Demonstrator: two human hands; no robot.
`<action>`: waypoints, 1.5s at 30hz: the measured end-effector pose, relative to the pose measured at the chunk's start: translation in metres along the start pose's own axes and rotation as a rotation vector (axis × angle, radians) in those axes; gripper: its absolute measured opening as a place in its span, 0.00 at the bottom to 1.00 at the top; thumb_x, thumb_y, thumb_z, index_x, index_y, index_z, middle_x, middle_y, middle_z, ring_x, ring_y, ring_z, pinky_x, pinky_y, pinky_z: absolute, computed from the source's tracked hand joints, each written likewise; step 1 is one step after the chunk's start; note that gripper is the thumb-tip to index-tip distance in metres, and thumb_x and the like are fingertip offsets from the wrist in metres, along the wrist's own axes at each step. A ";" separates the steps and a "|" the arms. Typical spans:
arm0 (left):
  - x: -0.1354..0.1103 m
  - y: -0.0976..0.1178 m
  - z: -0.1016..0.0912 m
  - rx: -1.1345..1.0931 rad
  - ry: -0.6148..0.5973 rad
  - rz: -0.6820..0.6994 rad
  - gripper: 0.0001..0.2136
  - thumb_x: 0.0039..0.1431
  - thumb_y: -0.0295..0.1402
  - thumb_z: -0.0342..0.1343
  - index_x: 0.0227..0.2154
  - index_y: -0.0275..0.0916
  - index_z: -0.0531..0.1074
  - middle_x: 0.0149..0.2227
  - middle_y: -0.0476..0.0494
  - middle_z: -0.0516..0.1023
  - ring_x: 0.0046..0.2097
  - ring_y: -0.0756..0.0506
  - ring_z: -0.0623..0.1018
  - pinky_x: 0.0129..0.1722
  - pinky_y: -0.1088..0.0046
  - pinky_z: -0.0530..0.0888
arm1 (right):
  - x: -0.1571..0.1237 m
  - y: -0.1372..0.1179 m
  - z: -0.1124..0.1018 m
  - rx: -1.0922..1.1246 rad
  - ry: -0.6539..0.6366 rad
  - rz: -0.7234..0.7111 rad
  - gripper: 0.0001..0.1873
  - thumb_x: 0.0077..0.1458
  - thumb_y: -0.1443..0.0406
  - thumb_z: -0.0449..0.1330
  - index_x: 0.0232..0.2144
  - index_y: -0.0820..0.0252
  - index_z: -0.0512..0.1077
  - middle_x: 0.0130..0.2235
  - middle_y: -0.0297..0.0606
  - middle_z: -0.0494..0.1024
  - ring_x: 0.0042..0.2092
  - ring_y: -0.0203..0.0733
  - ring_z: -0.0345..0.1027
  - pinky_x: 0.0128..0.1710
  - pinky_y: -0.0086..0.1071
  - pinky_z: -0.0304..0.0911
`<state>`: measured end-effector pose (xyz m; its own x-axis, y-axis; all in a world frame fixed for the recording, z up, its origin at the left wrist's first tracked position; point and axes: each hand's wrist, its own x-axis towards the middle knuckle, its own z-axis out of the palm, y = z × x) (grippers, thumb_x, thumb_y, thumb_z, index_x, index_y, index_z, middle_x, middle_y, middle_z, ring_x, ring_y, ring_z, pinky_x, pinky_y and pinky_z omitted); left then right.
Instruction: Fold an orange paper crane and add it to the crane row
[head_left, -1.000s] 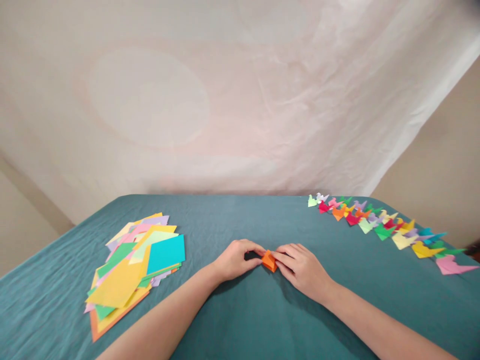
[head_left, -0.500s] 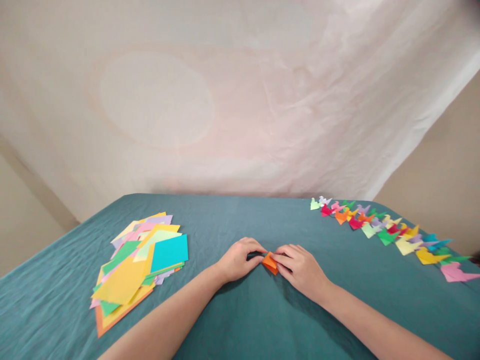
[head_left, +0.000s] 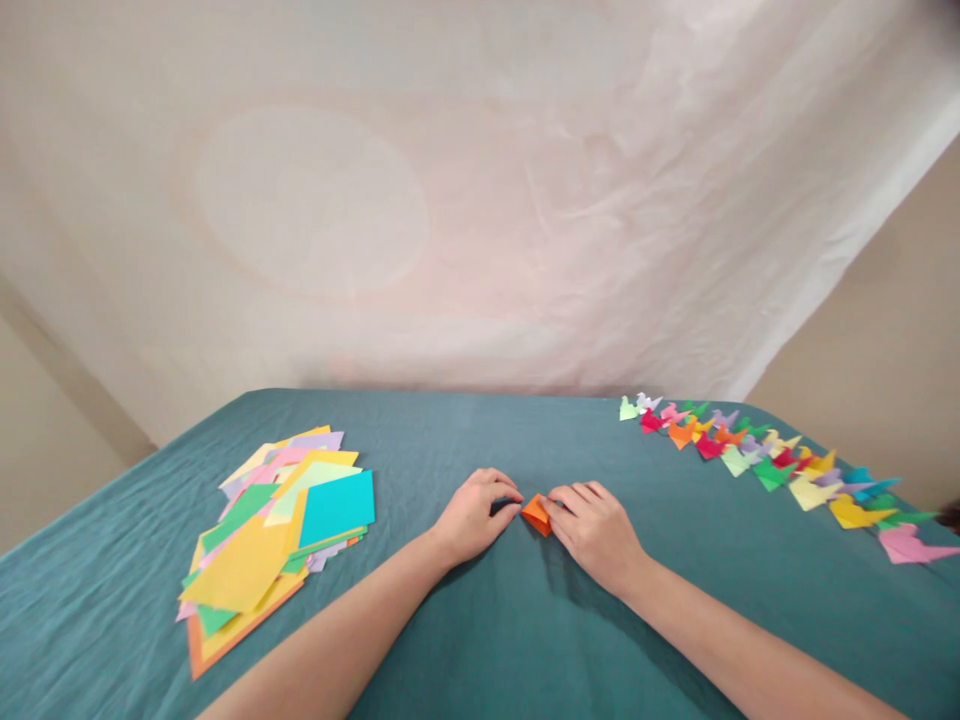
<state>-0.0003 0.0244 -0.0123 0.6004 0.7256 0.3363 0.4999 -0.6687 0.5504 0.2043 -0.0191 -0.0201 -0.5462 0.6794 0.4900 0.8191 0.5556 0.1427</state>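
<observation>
Paper sheets [head_left: 277, 535]: a loose, overlapping pile at the left.
Paper birds [head_left: 772, 475]: of many colours, close together at right.
Curtain [head_left: 480, 220]: pale, hanging behind the counter [head_left: 442, 425].
Wall [head_left: 892, 330]: beige, right side.

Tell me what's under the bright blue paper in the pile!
Poking out below the blue paper's near edge, you can see bits of green paper and purple paper. Whatever lies beneath its middle is covered, so I can't tell.
</observation>
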 end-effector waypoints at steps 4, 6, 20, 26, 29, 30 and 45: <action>0.000 -0.001 0.001 0.021 -0.018 0.023 0.07 0.57 0.29 0.52 0.36 0.40 0.75 0.40 0.45 0.73 0.45 0.46 0.70 0.49 0.70 0.65 | -0.001 0.000 0.002 0.029 -0.016 0.011 0.09 0.59 0.71 0.52 0.37 0.61 0.73 0.34 0.38 0.74 0.35 0.39 0.64 0.38 0.34 0.53; 0.000 -0.001 0.001 0.025 -0.021 0.022 0.07 0.57 0.29 0.52 0.36 0.41 0.75 0.40 0.45 0.73 0.45 0.46 0.70 0.49 0.69 0.65 | -0.001 0.000 0.002 0.047 -0.020 0.020 0.09 0.59 0.70 0.52 0.37 0.61 0.73 0.34 0.38 0.73 0.35 0.38 0.64 0.38 0.34 0.54; 0.001 0.003 -0.001 0.034 -0.054 0.037 0.08 0.58 0.30 0.51 0.36 0.41 0.75 0.41 0.45 0.73 0.45 0.46 0.70 0.49 0.68 0.65 | -0.003 0.002 0.004 0.141 -0.004 0.091 0.09 0.59 0.67 0.54 0.40 0.58 0.73 0.34 0.37 0.75 0.36 0.38 0.66 0.38 0.33 0.57; 0.000 0.005 -0.002 0.032 -0.075 0.043 0.09 0.59 0.33 0.51 0.38 0.42 0.74 0.40 0.45 0.73 0.45 0.45 0.70 0.49 0.67 0.65 | -0.005 0.003 0.004 0.179 -0.014 0.101 0.10 0.59 0.66 0.54 0.42 0.58 0.72 0.37 0.38 0.76 0.37 0.39 0.66 0.40 0.34 0.58; -0.001 0.006 -0.002 0.037 -0.073 0.043 0.09 0.60 0.34 0.51 0.39 0.41 0.74 0.41 0.44 0.73 0.45 0.45 0.70 0.48 0.67 0.65 | -0.006 0.005 0.006 0.202 -0.020 0.101 0.10 0.59 0.66 0.54 0.42 0.58 0.72 0.38 0.38 0.76 0.38 0.40 0.67 0.40 0.34 0.59; -0.001 0.006 -0.002 0.039 -0.069 0.044 0.09 0.60 0.35 0.51 0.40 0.41 0.73 0.41 0.44 0.73 0.45 0.45 0.70 0.48 0.67 0.65 | -0.007 0.005 0.006 0.209 -0.015 0.100 0.10 0.59 0.66 0.54 0.42 0.58 0.72 0.38 0.38 0.76 0.38 0.40 0.67 0.40 0.34 0.60; -0.001 0.008 -0.004 0.051 -0.084 0.071 0.11 0.62 0.32 0.47 0.42 0.42 0.73 0.42 0.44 0.73 0.45 0.45 0.70 0.48 0.68 0.65 | -0.008 0.007 0.002 0.327 0.026 0.141 0.10 0.58 0.68 0.53 0.41 0.58 0.72 0.38 0.38 0.78 0.38 0.40 0.68 0.41 0.35 0.62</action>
<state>0.0007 0.0193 -0.0055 0.6846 0.6612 0.3069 0.4836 -0.7270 0.4874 0.2144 -0.0202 -0.0247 -0.4233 0.7506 0.5073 0.7847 0.5837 -0.2088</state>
